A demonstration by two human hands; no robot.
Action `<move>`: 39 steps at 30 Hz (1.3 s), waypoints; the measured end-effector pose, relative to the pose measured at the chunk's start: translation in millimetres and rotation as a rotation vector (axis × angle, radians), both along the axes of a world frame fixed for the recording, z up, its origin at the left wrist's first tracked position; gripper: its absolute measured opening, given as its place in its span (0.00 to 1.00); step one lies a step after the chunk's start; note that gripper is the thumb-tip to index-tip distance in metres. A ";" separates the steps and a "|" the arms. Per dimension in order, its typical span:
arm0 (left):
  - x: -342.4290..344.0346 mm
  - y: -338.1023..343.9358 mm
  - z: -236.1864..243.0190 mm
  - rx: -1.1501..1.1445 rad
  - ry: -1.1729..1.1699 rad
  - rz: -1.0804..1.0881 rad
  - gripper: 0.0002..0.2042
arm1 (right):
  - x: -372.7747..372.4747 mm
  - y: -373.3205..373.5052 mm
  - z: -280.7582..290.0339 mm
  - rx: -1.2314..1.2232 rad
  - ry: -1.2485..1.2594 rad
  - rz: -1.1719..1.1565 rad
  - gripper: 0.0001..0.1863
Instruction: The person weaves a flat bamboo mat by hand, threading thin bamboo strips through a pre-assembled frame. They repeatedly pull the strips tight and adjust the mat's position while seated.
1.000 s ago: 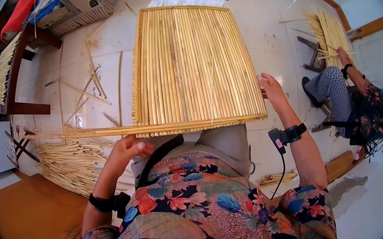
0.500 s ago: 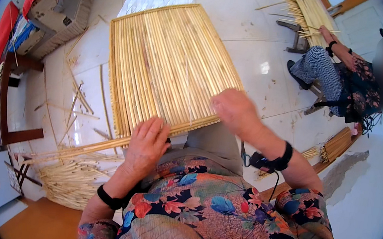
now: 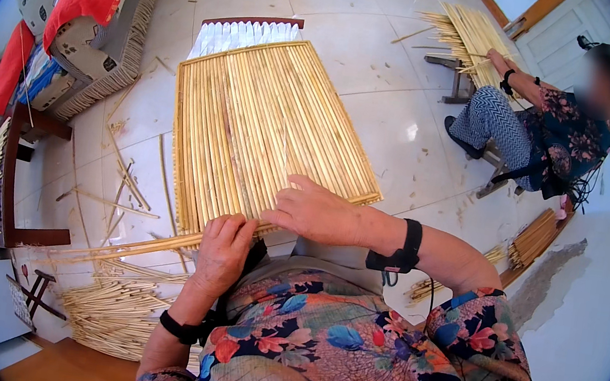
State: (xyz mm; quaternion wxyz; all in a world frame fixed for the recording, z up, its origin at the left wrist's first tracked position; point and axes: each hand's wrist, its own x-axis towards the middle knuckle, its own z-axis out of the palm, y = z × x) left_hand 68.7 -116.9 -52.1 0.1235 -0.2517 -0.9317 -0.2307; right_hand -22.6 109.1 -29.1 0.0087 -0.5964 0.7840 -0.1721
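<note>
A tray-like panel of yellow reed stalks (image 3: 260,123), laid side by side inside a braided rim, slants away from my lap. My left hand (image 3: 221,250) wraps its fingers over the panel's near edge, left of the middle. Right beside it, my right hand (image 3: 313,213) is curled at the same edge, its fingertips on the rim and its thumb side up. Long loose stalk ends (image 3: 132,246) run out to the left from under my left hand. What the right fingertips pinch is partly hidden.
A pile of cut stalks (image 3: 111,315) lies at lower left, with scattered pieces (image 3: 132,187) on the tiles. White cloth on a dark wooden frame (image 3: 249,31) shows beyond the panel. At right a seated co-worker (image 3: 558,139) handles another stalk mat (image 3: 478,44); bundled stalks (image 3: 532,240) lie nearby.
My right hand has moved left along the near edge, from the panel's right corner to beside my left hand. The left hand keeps its hold. The view has tilted up slightly.
</note>
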 end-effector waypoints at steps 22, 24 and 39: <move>-8.1 9.3 5.3 -0.080 -0.037 -0.072 0.23 | 37.9 7.5 13.9 0.016 0.035 -0.200 0.04; -10.7 13.2 5.3 -0.093 -0.031 -0.064 0.24 | 42.3 8.8 15.2 0.038 -0.020 -0.217 0.04; -19.6 22.4 3.9 -0.085 -0.053 -0.066 0.21 | 44.3 22.5 4.6 0.008 -0.227 -0.305 0.06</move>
